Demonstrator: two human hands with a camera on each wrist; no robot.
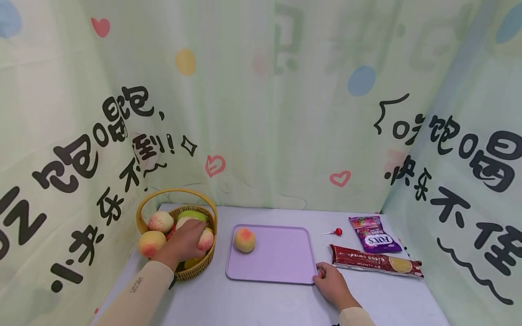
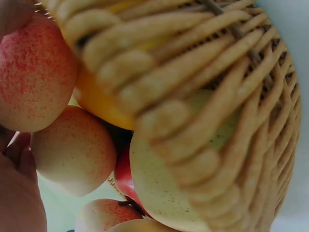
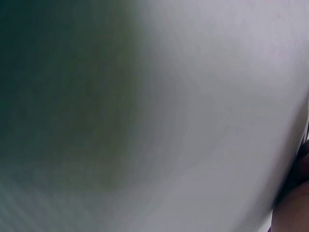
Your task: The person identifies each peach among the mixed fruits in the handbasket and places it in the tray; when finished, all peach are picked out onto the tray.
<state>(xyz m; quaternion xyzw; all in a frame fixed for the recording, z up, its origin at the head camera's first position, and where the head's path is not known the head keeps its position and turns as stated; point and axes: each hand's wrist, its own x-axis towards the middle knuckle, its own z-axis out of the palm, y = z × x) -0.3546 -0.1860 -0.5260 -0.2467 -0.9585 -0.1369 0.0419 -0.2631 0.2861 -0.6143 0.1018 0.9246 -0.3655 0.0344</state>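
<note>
My left hand (image 1: 186, 242) reaches into a wicker basket (image 1: 195, 271) of toy fruit at the left. Its thumb and fingers hold a red-speckled peach (image 2: 36, 72); in the left wrist view they lie at either side of it, partly cut off. Beside it are a paler peach (image 2: 75, 151) and a large speckled green fruit (image 2: 161, 179). A lilac tray (image 1: 277, 253) lies mid-table with one yellow-orange peach (image 1: 244, 240) near its upper left. At the tray's lower right corner, my right hand (image 1: 332, 284) grips the rim with curled fingers. The right wrist view is mostly blurred.
Right of the tray lie a red lollipop (image 1: 338, 232), a purple Fox's candy bag (image 1: 374, 234) and a long dark red biscuit pack (image 1: 377, 261). The basket's handle (image 1: 177, 190) arches up behind the fruit. Printed curtains (image 1: 261, 113) enclose the table's back and sides.
</note>
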